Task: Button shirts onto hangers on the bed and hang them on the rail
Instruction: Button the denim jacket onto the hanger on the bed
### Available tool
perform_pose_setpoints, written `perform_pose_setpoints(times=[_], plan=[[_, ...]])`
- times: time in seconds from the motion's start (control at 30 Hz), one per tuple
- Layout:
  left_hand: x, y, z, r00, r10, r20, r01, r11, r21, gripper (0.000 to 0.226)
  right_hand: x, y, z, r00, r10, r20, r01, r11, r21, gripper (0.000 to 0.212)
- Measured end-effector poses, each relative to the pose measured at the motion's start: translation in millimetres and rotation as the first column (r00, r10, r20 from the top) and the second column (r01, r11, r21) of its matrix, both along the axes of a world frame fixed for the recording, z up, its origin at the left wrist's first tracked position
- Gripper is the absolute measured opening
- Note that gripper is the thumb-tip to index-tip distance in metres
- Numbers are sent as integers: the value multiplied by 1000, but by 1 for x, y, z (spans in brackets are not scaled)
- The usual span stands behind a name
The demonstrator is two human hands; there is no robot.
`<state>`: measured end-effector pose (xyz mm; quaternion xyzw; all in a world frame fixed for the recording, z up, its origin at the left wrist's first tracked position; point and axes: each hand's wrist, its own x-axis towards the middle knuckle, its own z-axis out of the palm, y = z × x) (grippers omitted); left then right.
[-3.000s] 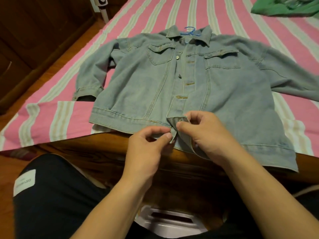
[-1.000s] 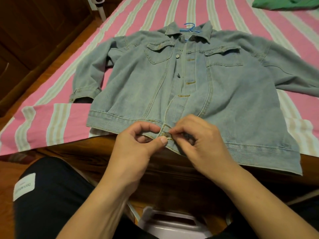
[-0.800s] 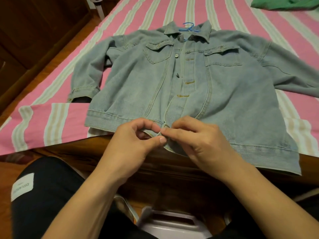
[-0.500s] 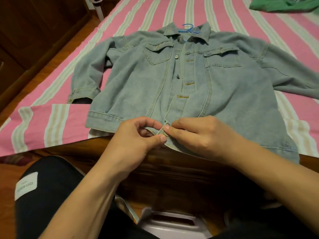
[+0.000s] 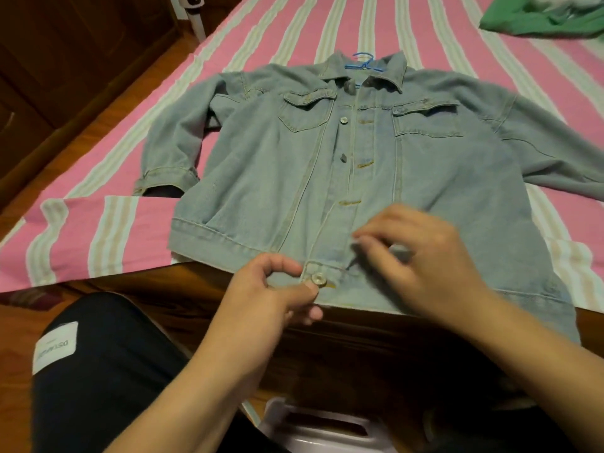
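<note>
A light blue denim jacket (image 5: 261,178) lies face up on the pink striped bed (image 5: 98,230), sleeves spread. Its hem hangs over the foot edge. The hook of a blue hanger (image 5: 364,58) sticks out of the collar. The bottom metal button (image 5: 318,278) shows through its buttonhole on the hem band. My left hand (image 5: 271,299) pinches the hem just left of that button with thumb and forefinger. My right hand (image 5: 425,266) hovers blurred over the right front panel, fingers loosely bent and holding nothing. The upper buttons lie unfastened.
A green garment (image 5: 536,18) lies bunched at the bed's far right. A dark wooden cabinet (image 5: 65,60) lines the left wall, with a white pole (image 5: 194,14) beside the bed. The wooden bed frame (image 5: 196,289) is below the hem, a white object (image 5: 327,429) on the floor.
Both hands were working the bottom button at the hem. The button now sits through its hole, and my right hand has let go and moved up and right.
</note>
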<state>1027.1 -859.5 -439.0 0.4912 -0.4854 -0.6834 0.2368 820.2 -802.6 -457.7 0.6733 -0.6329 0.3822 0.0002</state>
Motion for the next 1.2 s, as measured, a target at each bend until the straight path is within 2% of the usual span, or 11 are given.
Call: perform_pose_setpoints(times=[0.1, 0.2, 0.23, 0.3, 0.37, 0.5, 0.7, 0.77, 0.87, 1.03, 1.2], plan=[[11, 9, 6, 947, -290, 140, 282, 956, 77, 19, -25, -19, 19, 980, -196, -37, 199, 960, 197, 14], [16, -15, 34, 639, -609, 469, 676, 736, 35, 9, -33, -44, 30, 978, -192, -82, 208, 893, 400, 20], [11, -31, 43, 616, -564, 550, 710, 699, -78, 11, -30, -52, 31, 981, -180, -65, 191, 886, 422, 22], [-11, -66, 54, 729, -410, 548, 642, 686, -341, 16, -24, -66, 21, 987, -145, -65, 158, 865, 477, 28], [-43, -99, 45, 753, -356, 554, 636, 612, -470, 15, -22, -75, 2, 980, -164, -116, 201, 800, 566, 27], [-85, -140, -14, 546, -387, 743, 826, 399, -398, 21, -31, -74, -27, 936, -348, -54, 301, 713, 634, 11], [-89, -152, -34, 517, -431, 739, 856, 273, -440, 27, -32, -74, -28, 855, -513, 73, 390, 729, 563, 18], [-92, -149, -37, 524, -454, 721, 852, 289, -437, 27, -27, -75, -19, 843, -518, 144, 333, 714, 616, 49], [-96, -143, -43, 545, -496, 676, 837, 365, -407, 27, -15, -87, -12, 892, -448, -54, 329, 564, 758, 75], [-94, -146, -47, 644, -451, 618, 746, 549, -377, 26, -7, -106, -3, 868, -471, -160, 394, 453, 800, 70], [-93, -142, -46, 639, -445, 628, 746, 559, -362, 17, -8, -104, 6, 881, -409, -239, 399, 369, 839, 45]])
